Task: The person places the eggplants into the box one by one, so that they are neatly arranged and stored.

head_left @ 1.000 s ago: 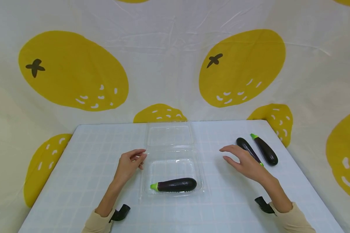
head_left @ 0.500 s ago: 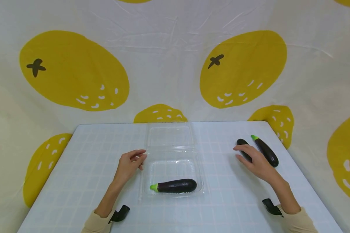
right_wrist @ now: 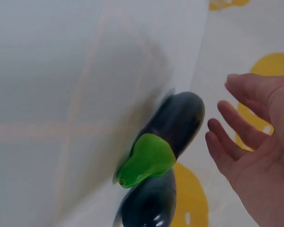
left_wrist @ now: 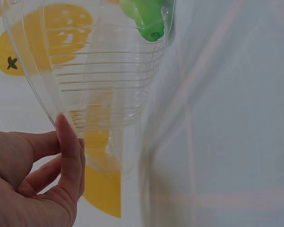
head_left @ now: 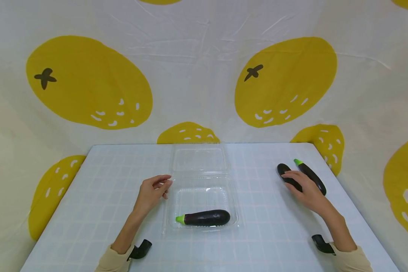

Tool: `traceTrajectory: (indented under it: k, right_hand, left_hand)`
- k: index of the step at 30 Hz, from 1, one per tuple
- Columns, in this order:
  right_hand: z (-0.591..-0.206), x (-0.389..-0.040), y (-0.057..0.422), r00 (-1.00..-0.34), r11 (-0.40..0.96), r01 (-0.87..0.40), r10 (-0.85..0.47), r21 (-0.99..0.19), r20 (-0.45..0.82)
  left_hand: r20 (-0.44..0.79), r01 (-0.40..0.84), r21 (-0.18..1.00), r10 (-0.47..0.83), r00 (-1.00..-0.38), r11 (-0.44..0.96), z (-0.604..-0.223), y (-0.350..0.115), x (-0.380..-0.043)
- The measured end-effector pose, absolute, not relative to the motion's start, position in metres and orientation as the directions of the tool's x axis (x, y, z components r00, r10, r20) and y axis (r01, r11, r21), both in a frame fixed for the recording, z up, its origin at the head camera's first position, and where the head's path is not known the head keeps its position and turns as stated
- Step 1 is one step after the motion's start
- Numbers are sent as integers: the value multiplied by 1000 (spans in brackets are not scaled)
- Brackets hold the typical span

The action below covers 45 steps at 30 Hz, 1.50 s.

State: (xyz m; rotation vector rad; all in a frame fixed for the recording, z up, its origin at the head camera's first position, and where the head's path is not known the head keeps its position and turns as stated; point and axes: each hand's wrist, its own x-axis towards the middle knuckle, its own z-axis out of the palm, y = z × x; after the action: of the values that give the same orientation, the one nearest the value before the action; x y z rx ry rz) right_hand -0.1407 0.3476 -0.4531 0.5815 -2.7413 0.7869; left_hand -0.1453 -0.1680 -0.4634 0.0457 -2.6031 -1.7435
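A clear plastic clamshell container (head_left: pixel 204 181) stands with its lid laid back on the table. Inside its near side lies a dark purple eggplant (head_left: pixel 207 218), whose green stem end (left_wrist: pixel 149 19) shows in the left wrist view. My left hand (head_left: pixel 149 194) pinches the container's left rim between thumb and fingers. At the right, my right hand (head_left: pixel 307 192) reaches over a second eggplant (head_left: pixel 283 169), covering its stem end in the head view. In the right wrist view the fingers are spread, apart from that eggplant (right_wrist: pixel 177 118). A third eggplant (head_left: pixel 312 177) lies just beyond.
The white table (head_left: pixel 122 162) has a faint grid pattern. Its back edge meets a white curtain (head_left: pixel 190 75) printed with yellow fruit. A dark wrist-worn device (head_left: pixel 141 249) sticks out by the left sleeve, another device (head_left: pixel 322 244) by the right.
My right hand has moved right and come over the second eggplant. The left hand stays at the container's rim, and the eggplants lie where they were.
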Motion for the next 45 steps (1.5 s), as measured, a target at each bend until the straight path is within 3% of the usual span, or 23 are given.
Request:
traceTrajectory:
  k: [19, 45]
  right_hand:
    - [-466, -143, 364, -883, 792, -457, -349, -404, 314]
    - [-465, -153, 346, -877, 824, -476, -416, -308, 242]
  left_hand:
    - [2, -4, 926, -15, -1000, 376, -464, -169, -145]
    - [3, -5, 925, -20, -1000, 381, -465, -168, -145]
